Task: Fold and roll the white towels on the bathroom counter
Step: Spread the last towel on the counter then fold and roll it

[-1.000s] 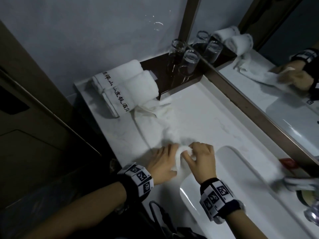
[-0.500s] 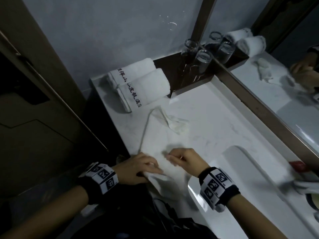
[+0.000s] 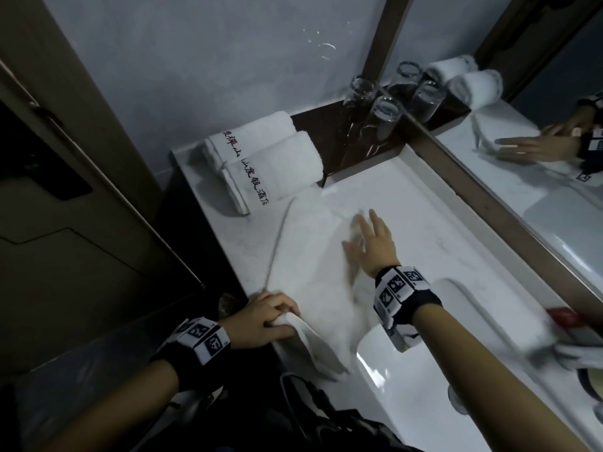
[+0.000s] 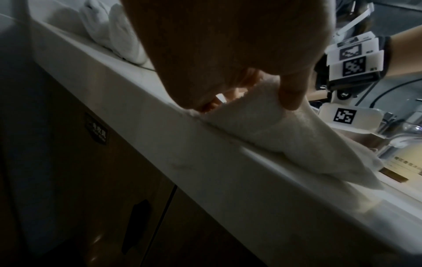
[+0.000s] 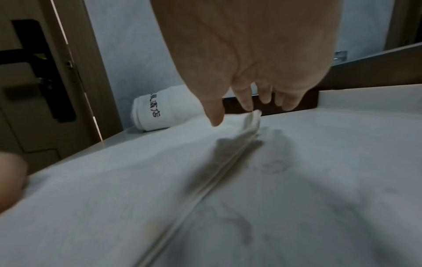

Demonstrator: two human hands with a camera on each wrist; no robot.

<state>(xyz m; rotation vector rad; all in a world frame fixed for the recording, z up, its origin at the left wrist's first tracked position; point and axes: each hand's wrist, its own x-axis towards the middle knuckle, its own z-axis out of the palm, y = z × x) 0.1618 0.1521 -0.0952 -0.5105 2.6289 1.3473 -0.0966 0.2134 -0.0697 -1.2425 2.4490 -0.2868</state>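
We pin towel (image 3: 313, 256) near end, left hand (image 3: 261, 321) pinching; right hand (image 3: 372, 243) spread flat toward rolls (image 3: 274, 158), smoothing for fold.

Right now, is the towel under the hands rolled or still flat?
Flat, not rolled: the towel lies spread along the counter, right hand open on it, left hand gripping its near end.

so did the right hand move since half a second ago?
Yes. The right hand has slid along the flat towel away from the sink basin, toward the rolled towels.
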